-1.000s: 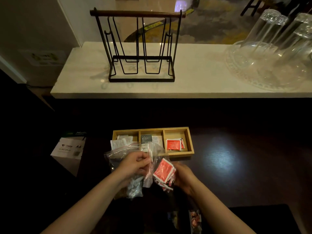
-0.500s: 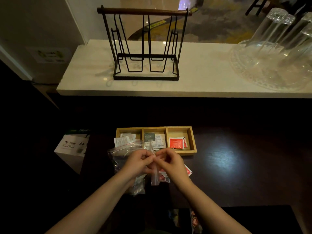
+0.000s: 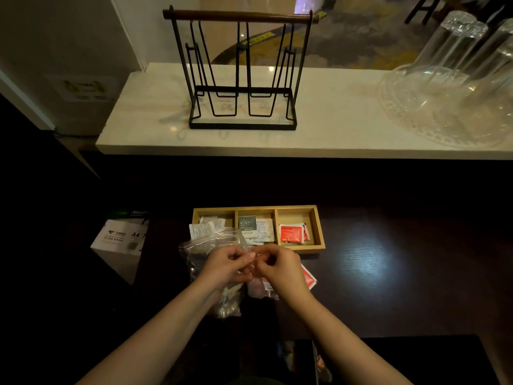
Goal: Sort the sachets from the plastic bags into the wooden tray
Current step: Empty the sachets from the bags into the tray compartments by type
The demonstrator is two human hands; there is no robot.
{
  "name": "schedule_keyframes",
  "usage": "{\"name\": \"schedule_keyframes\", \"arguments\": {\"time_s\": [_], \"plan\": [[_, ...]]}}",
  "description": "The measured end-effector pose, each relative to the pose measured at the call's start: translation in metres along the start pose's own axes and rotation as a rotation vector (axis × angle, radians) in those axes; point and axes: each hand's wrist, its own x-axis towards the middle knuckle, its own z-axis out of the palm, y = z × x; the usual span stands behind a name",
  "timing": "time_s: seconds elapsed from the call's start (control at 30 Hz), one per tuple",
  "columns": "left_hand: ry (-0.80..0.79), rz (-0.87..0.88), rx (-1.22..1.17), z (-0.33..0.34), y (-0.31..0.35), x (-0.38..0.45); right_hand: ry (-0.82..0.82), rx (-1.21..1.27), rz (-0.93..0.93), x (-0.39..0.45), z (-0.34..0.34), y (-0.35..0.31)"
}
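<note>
Sorting looks partway done, judging by the layout: the wooden tray (image 3: 319, 232), lower centre of the frame on the dark table (image 3: 388, 268), already has something in each of its three compartments. White sachets (image 3: 206, 225) fill the left one and spill over its near edge; a dark-green sachet (image 3: 247, 223) with pale printed ones beside it sits in the middle; red sachets (image 3: 291, 233) lie flat in the right. Still to go: a clear plastic bag (image 3: 205, 247) with a red zip strip, crumpled just below the tray's left end, with more pale packets showing through under the wrist. Left hand (image 3: 229, 266) and right hand (image 3: 277, 266) meet fingertip to fingertip below the tray, fingers curled and pinching what appears to be the mouth of a bag, probably prising it open. Loose red sachets (image 3: 308, 277) lie on the table under the right hand, not yet trayed. Bag film is thin, glossy, wrinkled; sachets are small, flat and square.
</note>
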Motion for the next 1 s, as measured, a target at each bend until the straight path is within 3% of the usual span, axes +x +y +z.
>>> {"name": "schedule_keyframes", "arguments": {"time_s": [0.2,0.3,0.57,1.0], "plan": [[-0.009,0.003,0.011,0.002,0.000,-0.002,-0.172,0.310,0.191,0.005,-0.005,0.001],[-0.007,0.021,0.047,0.002,0.001,-0.002,-0.255,0.284,0.175,0.003,-0.002,0.005],[-0.062,0.047,0.119,0.002,0.003,-0.005,-0.203,0.369,0.210,0.007,-0.007,0.010],[0.013,0.186,0.445,0.009,-0.001,-0.007,-0.079,-0.032,0.144,0.009,-0.006,0.004]]}}
